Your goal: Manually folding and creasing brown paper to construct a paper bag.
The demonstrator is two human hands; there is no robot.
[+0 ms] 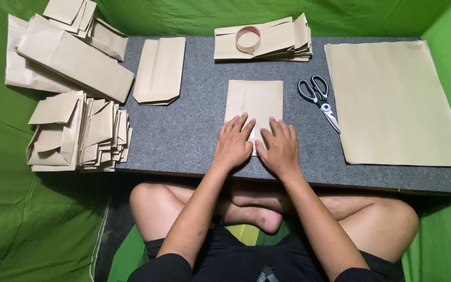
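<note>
the folded bag [254, 102] lies flat on the grey board [194, 130], its long axis running straight away from the person, and both hands press on its near end. the left hand [233, 143] rests palm down with fingers spread and flat, fingertips on the bag's near left part; nothing is clasped, the fingers lie released against the paper. the right hand [279, 149] lies just beside it, also flat and unclenched, fingertips on the near right part. a small pale patch shows between the two hands at the bag's near edge; what it is cannot be told. most of the bag extends beyond the fingertips, with a centre seam running along its length, so its free end is the far one. both hands are equally near; neither leads. right of the right fingers, near but apart, lie scissors [318, 99], and further right a large paper sheet [392, 99]. beyond the bag's far end sits a stack of bags [283, 42] with a tape roll [248, 39] on it. left of the left fingers, well apart, lies another flat bag [160, 70], and past the board's left edge piles of folded bags [79, 133].
</note>
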